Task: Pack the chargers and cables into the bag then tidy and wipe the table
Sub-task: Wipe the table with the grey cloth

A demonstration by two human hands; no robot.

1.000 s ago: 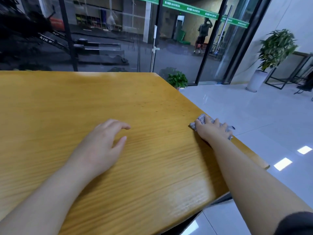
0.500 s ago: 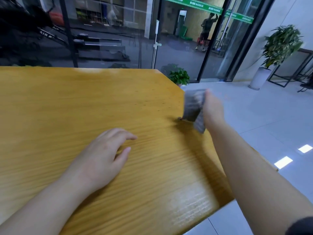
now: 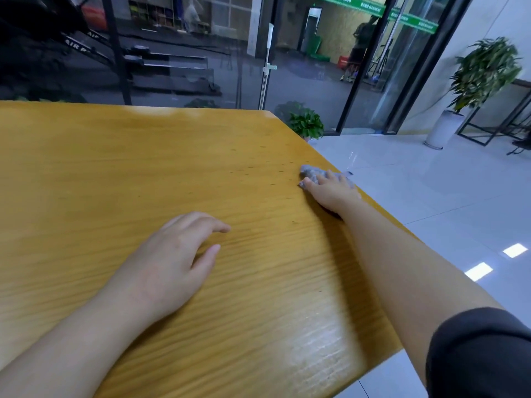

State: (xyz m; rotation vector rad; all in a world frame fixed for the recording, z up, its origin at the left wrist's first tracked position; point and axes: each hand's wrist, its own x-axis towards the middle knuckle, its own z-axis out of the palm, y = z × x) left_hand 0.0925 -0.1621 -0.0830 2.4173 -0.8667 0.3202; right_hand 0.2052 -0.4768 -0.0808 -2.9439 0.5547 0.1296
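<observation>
Cloth [image 3: 311, 172] sits bunched under your right hand [image 3: 330, 191] at the counter [image 3: 143, 156]'s far right edge, fingers pressing it flat. Your left hand [image 3: 169, 262] rests relaxed, holding nothing. Wipe in overlapping strokes (dark specks lie just left).

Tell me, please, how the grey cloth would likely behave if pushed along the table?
The cloth looks crumpled under the right hand, so it is probably floppy and light. On the glossy table it would likely slide easily, bunching rather than rolling.
</observation>
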